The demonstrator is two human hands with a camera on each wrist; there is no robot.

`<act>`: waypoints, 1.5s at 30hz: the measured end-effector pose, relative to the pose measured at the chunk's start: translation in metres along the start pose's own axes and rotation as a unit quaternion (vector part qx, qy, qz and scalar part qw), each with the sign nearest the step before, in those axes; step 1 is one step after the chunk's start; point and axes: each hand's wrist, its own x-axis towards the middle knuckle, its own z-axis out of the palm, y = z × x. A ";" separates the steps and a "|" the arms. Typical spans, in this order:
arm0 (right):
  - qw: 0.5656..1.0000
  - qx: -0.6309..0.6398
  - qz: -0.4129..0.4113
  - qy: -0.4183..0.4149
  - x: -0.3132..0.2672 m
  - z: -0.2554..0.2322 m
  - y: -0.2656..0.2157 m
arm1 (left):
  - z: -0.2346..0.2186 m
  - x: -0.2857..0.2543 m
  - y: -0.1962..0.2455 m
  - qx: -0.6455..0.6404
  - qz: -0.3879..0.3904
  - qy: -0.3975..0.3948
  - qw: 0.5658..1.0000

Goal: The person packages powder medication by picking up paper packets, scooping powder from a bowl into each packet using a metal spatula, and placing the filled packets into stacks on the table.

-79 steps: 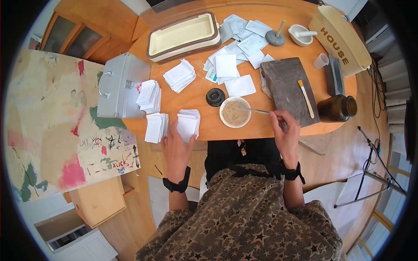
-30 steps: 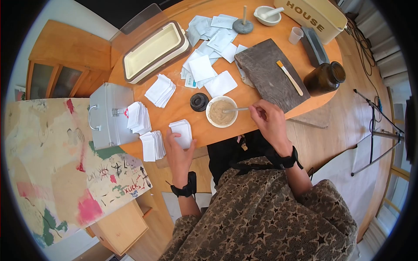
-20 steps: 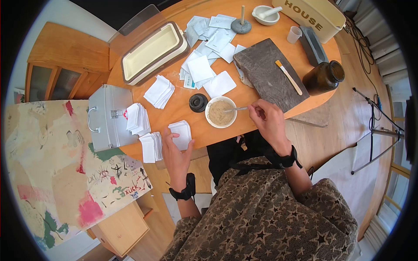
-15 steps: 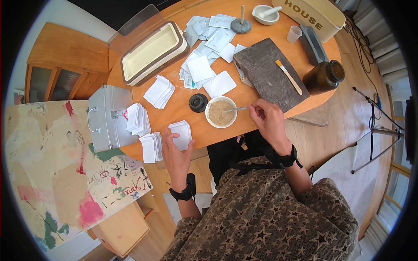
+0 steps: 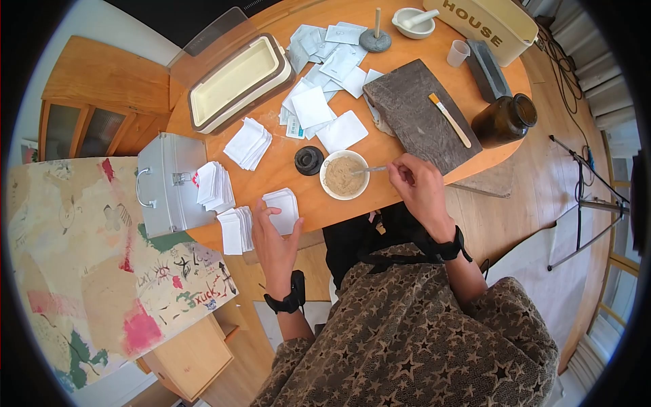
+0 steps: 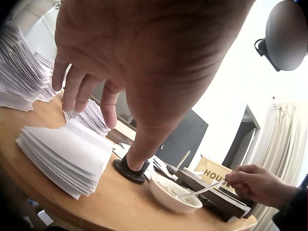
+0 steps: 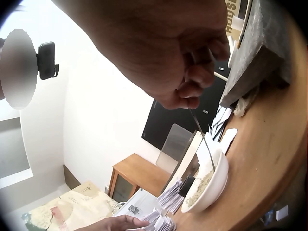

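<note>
A white bowl [image 5: 344,192] of beige paste stands near the table's front edge. The right hand [image 5: 422,193] pinches the handle of a metal spoon [image 5: 370,169] whose other end sits in the paste. To the left, the left hand [image 5: 274,247] hovers around a stack of white paper packets [image 5: 283,207], fingers spread and relaxed; in the left wrist view the stack [image 6: 67,156] lies below the hand [image 6: 130,57], apart from it. A black ring-shaped object [image 5: 308,160] lies beside the bowl. In the right wrist view the spoon [image 7: 204,137] slants down into the bowl [image 7: 217,185].
More packet stacks [image 5: 235,229] stand by a silver case [image 5: 169,183]. Farther back are a cream tray [image 5: 237,85], scattered sachets [image 5: 339,62] and a mortar [image 5: 415,28]. On the right, a dark slab [image 5: 424,115] bears a brush [image 5: 451,121], near a brown jar [image 5: 502,124].
Since the earliest frame the head view has shifted and turned. The left fingers have come off the packet stack's edge and spread over its side. The last half second shows almost no movement.
</note>
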 end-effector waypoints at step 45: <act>1.000 0.025 -0.005 0.011 -0.002 -0.010 -0.002 | -0.054 0.149 -0.010 0.132 0.086 -0.038 0.987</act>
